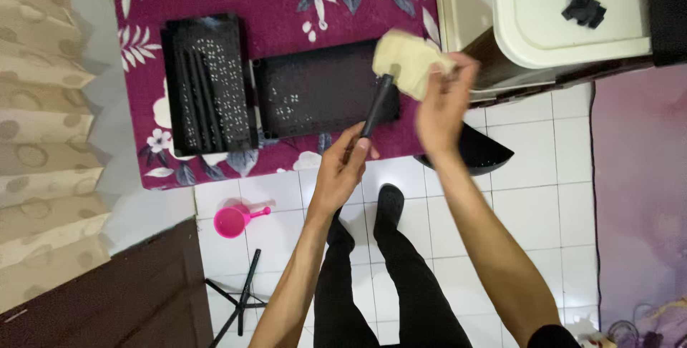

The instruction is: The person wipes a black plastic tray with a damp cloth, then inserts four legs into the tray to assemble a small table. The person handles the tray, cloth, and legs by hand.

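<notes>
The left hand (345, 164) grips the lower end of a black rod (377, 107), fingers closed round it, forearm reaching up from below. The rod slants up and right from that hand into a cream cloth (406, 60). The right hand (445, 101) clutches the cloth from its right side, fingers wrapped over it, wrist bent. Beyond the left hand, two black perforated trays (209, 83) lie on a maroon floral mat (279, 1). Lower left of it a pink scoop (235, 220) lies on white tiles.
</notes>
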